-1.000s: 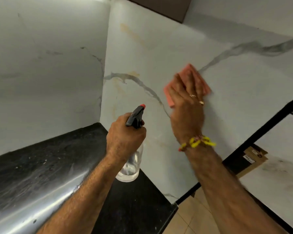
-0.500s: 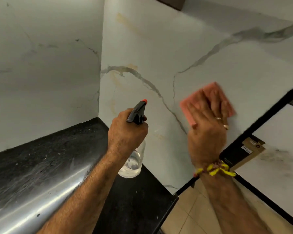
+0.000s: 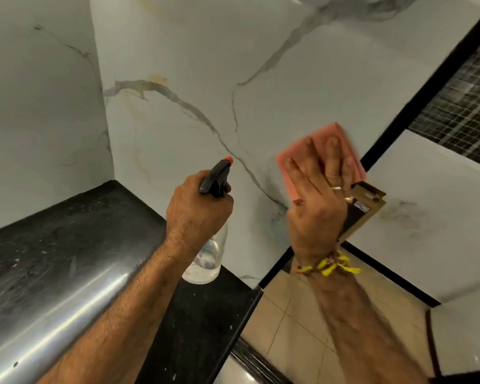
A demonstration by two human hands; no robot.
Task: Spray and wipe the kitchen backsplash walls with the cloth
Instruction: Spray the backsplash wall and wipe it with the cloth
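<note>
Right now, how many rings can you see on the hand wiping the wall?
2, both on the right hand pressing the pink cloth: one ring higher up, another ring just below. More may be hidden.

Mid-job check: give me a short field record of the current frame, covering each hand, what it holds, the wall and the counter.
left hand: left hand wrapped around the neck of the spray bottle, held above the counter, nozzle toward the wall
spray bottle: clear body, black trigger head, orange tip
right hand: right hand flat, pressing the pink cloth on the backsplash wall
cloth position: low on the wall, near its right-hand edge
wall: white marble look, grey veins, faint yellowish marks
counter: black counter, speckled
wrist: yellow thread band
</note>
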